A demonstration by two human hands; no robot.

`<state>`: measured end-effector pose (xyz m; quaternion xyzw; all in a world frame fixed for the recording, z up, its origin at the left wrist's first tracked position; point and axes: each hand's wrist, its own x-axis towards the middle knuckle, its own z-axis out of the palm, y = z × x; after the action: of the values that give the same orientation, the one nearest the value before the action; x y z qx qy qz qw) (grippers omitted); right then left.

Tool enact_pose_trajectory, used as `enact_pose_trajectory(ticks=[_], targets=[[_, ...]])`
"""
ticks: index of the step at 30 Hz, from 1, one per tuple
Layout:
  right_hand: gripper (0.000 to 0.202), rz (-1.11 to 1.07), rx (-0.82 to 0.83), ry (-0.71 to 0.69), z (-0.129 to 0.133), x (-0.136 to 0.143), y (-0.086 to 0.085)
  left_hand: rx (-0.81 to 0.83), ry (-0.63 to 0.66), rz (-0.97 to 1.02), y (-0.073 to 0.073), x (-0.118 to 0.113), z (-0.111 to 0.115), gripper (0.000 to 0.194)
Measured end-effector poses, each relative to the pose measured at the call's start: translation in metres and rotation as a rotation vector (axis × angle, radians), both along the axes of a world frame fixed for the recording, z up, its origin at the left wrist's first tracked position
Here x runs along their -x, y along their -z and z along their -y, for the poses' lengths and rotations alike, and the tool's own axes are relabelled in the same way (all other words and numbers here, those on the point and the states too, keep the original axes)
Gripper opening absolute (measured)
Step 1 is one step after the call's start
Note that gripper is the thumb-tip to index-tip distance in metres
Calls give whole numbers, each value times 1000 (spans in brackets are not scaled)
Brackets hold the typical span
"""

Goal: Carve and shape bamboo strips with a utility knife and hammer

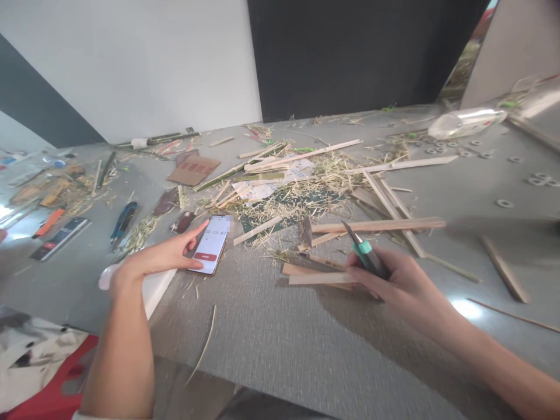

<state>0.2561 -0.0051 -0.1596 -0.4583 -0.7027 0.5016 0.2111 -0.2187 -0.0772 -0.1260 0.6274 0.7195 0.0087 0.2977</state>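
My left hand [168, 252] reaches across to a smartphone [215, 234] lying face up on the grey table. Its thumb touches the lower part of the lit screen, and the index finger is stretched along the phone's left edge. A running time and a red button show on the screen. In my right hand [394, 271] is a utility knife [370, 259] with a black and green handle, its blade pointing up and away to the left. Thin wooden strips [317, 279] lie just beside and under the right hand.
Wood shavings [301, 204], sticks and a piece of cardboard [193, 169] litter the table's middle. To the left lie a second phone [60, 238] and a teal-handled tool [123, 221]. A plastic bottle [466, 123] and several washers [542, 179] are at right.
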Motion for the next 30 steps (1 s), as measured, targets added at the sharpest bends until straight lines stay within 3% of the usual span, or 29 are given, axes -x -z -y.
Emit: enact_pose_trajectory(ticks=[4,9,10,14,21,24,27,30], targets=[[32,-7,7,4,0,1,0,-71,-60,35,3,-1,0,107],[33,2,3,2,0,4,-2,-610,-229,-186,8,-19,-8,40],[34,6,4,4,-1,4,-2,-675,-253,-241,9,-23,-10,35],[35,19,7,10,-1,4,-2,-770,-263,-335,10,-33,-11,43],[34,33,2,1,0,3,-3,-874,-233,-330,13,-39,-14,27],[32,23,6,3,-1,2,0,-840,-187,-291,14,-31,-13,30],[31,19,19,0,-1,2,1,-572,-114,-141,17,-13,-7,45],[32,21,20,-14,-1,2,0,-332,-132,-30,23,3,0,70]])
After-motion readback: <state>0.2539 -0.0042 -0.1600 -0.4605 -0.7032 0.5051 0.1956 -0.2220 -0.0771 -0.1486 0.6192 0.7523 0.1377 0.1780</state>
